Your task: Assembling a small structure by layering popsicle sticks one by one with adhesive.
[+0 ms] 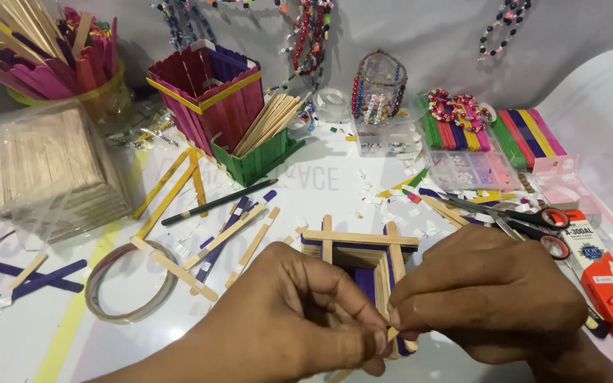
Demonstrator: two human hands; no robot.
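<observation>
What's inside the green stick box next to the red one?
A bundle of plain wooden sticks leans out of the green box, fanning toward the right. Their lower ends and the bottom of the box are hidden behind its front wall.

The small frame (360,259) near the hands is bare, matt wood with purple-painted sticks among it. The table (321,181) looks glossy and smooth, like white plastic sheet. At far left, plain wooden sticks sit in a clear, shiny plastic bag (47,167). The tape ring (130,282) on the left looks glossy. The scissors (526,220) on the right have metal blades and red plastic handles.
</observation>
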